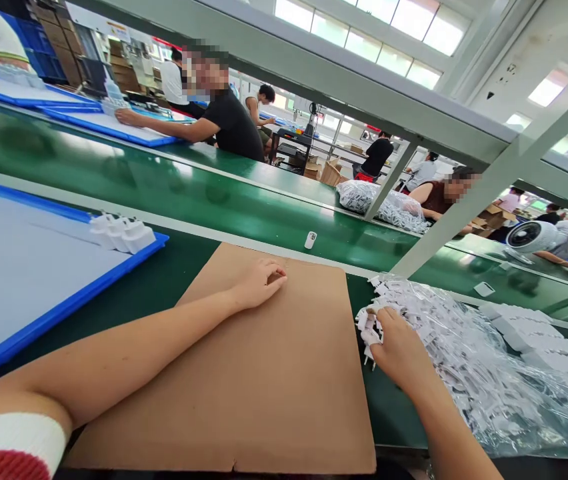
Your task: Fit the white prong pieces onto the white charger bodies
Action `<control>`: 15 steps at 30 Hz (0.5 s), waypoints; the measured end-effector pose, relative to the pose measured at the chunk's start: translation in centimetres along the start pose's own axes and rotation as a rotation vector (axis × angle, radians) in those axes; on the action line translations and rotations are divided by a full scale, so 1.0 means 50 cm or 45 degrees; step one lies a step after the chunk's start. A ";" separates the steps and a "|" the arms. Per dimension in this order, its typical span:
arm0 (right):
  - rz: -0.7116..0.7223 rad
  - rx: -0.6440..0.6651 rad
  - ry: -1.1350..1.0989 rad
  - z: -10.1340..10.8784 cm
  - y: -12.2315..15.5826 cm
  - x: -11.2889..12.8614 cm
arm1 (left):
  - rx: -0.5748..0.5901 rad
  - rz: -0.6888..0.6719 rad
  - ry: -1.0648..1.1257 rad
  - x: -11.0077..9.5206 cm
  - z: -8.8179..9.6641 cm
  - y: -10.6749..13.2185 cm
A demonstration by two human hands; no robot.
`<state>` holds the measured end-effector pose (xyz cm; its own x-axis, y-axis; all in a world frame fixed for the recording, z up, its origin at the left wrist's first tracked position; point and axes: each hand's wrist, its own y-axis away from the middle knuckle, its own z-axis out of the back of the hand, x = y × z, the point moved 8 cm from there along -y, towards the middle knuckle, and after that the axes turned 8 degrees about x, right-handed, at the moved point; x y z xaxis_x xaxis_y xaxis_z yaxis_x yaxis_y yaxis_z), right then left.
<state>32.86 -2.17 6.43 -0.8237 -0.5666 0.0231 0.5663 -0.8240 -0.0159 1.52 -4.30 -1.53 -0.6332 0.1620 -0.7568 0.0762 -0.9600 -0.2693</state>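
Note:
My left hand (260, 284) rests on a brown sheet of cardboard (284, 387); its fingers are loosely curled, with a gap between thumb and fingertips and nothing in it. At the left edge of a heap of small white plug parts (449, 340), my right hand (398, 343) has its thumb and fingers around a white plug part (368, 323) with metal pins. More such parts lie close by, so which ones it touches is partly hidden. The heap sits on and in a clear plastic bag (519, 413).
A blue-rimmed tray (64, 300) at left carries several white adapters (123, 233) in its corner. Past the cardboard runs a green conveyor belt (244, 207) with a small white piece (310, 240). White blocks (534, 333) stand stacked at right. A slanted metal post (454, 220) rises ahead; co-workers sit opposite.

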 end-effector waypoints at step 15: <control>0.440 0.100 -1.212 -0.138 -0.124 0.166 | -0.091 0.327 -0.008 0.069 0.007 -0.058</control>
<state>22.32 -1.75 -0.16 -0.2694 -0.5101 0.8168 0.7978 -0.5933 -0.1074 -1.14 -1.06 -3.16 -0.5910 -0.0868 -0.8020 0.2894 -0.9508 -0.1103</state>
